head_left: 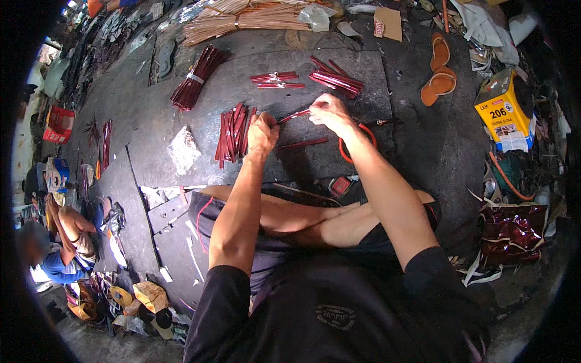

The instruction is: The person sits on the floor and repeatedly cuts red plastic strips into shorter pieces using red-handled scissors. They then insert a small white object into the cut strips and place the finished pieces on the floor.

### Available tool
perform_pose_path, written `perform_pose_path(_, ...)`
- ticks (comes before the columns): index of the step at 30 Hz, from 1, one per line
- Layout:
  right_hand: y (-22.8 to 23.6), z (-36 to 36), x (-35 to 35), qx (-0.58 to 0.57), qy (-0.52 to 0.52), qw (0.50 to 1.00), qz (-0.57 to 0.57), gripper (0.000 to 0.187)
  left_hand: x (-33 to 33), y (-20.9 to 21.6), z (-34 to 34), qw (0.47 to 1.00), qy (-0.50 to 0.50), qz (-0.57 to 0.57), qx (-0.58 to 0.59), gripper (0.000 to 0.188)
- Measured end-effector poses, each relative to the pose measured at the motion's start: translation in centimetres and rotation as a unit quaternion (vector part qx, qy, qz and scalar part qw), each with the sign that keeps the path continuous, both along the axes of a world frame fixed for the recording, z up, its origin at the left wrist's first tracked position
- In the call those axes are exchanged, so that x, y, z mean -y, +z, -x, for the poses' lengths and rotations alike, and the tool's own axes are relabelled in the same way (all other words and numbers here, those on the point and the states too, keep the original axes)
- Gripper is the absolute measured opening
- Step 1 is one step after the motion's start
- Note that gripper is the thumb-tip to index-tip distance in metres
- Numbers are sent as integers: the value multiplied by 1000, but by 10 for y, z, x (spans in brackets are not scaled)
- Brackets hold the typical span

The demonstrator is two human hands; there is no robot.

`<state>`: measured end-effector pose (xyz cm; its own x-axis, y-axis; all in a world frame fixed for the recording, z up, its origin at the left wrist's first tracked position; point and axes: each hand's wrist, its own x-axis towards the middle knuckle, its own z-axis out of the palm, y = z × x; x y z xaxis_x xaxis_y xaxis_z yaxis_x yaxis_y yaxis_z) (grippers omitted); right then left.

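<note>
- Nearest to the camera is the person's own black shirt (369, 290); beyond it, both bare forearms reach over the crossed legs (348, 228).
- The left hand (264, 134) has its fingers folded in; this grip appears closed on the near end of a thin dark red strip (295, 116).
- The right hand (330, 114) makes a pinch with thumb and fingers at the other end of the same strip; how firm it presses, I cannot tell.
- The strip is thus between the two hands. Its long axis goes rightward and away from the body, so the right hand stands a little farther out than the left.
- Below this strip, one loose strip (305, 143) lies on the dark board (363, 63), more level from left to right.
- Just left of the left hand is a bunch of strips (230, 136), their length pointing mostly away from the body; whether the hand touches them is not clear.
- Beyond the hands lie short strips with silvery pieces (276, 77), and to their right a strip pile (336, 80), which is nearer to the right hand.
- An orange ring (345, 152) is partly hidden by the right forearm.
</note>
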<state>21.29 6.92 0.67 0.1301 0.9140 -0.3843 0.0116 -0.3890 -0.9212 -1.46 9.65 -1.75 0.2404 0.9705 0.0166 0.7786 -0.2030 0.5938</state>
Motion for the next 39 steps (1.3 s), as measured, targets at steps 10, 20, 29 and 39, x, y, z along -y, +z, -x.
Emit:
perform_pose_path(10, -13, -25, 64, 224, 94, 968, -67, 9, 29, 8, 13, 958, 32, 216, 185, 20)
perform_pose_path(20, -15, -13, 61, 369, 86, 922, -79, 6, 36, 20, 11, 968, 73, 216, 102, 29)
perform_pose_path(29, -21, -10, 65, 418, 80, 893, -143, 6, 34, 7, 14, 969, 84, 223, 64, 27)
perform_pose_path(39, -16, -8, 66, 419, 78, 897, -117, 6, 35, 3, 17, 964, 111, 221, 99, 27)
